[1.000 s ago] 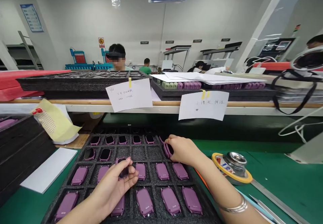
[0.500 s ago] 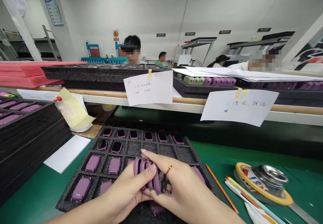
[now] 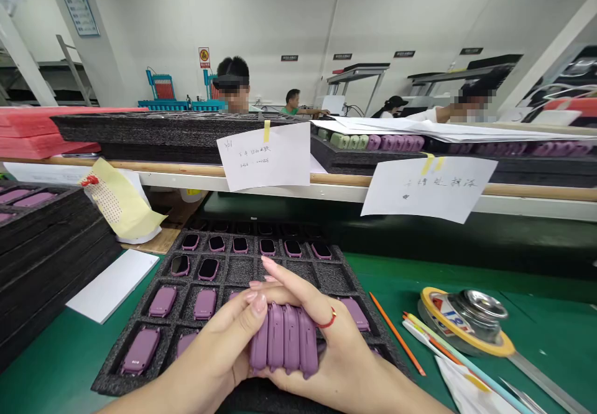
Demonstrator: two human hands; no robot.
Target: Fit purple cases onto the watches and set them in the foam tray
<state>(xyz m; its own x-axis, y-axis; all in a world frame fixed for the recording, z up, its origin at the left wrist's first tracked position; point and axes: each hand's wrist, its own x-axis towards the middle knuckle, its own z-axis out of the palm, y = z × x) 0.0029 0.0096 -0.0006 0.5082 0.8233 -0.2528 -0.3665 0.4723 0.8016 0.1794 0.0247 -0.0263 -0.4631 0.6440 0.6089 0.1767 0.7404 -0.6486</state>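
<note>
Several purple watch cases (image 3: 284, 339) stand side by side in a row, pressed between my two hands. My left hand (image 3: 233, 333) wraps their left end, thumb along the top. Around the right end and underneath curls my right hand (image 3: 326, 339), a red band on one finger. Below them lies a black foam tray (image 3: 240, 271) with compartments. Its back rows hold watches with dark screens up, such as one watch (image 3: 208, 269); nearer compartments hold purple cases back side up, such as one case (image 3: 141, 350). My hands hide the tray's middle.
Foam trays (image 3: 41, 258) are stacked at left beside white paper (image 3: 113, 285). An orange stick (image 3: 397, 333), pens and a tape roll with a glass jar (image 3: 480, 308) lie right. A shelf (image 3: 336, 191) with hanging notes crosses behind; people sit beyond.
The held cases have turned from a slanted, fanned bunch into an even row with their sides facing up. Both hands have closed round them. The whole view has shifted slightly.
</note>
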